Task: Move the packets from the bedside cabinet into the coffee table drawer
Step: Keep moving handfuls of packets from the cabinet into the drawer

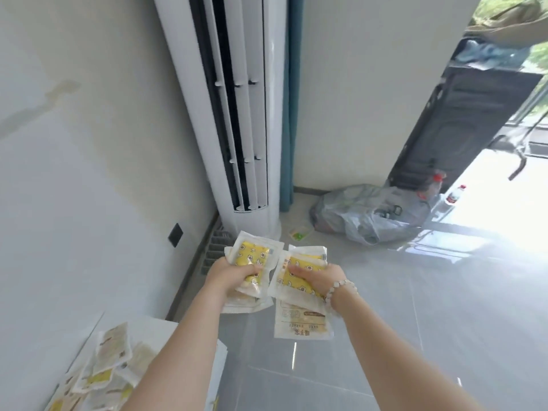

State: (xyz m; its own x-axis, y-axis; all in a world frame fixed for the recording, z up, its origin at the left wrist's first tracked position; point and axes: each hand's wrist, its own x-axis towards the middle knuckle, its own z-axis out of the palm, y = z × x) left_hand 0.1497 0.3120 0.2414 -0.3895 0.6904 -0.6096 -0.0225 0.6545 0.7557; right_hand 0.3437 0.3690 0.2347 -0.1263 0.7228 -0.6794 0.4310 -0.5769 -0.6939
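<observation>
Head view, looking down along both forearms. Gripping one stack of yellow-printed packets (252,255) in the left hand (234,275), fingers (250,269) curled over its top. Clutching a second stack (299,304) in the right hand (321,280), fingers folded across the top packet, bead bracelet (341,287) at the wrist. Carried side by side above the grey floor (400,321), near the foot of a white standing air conditioner (246,114). Lying heaped at lower left on the white bedside cabinet (160,326), more loose packets (109,360).
</observation>
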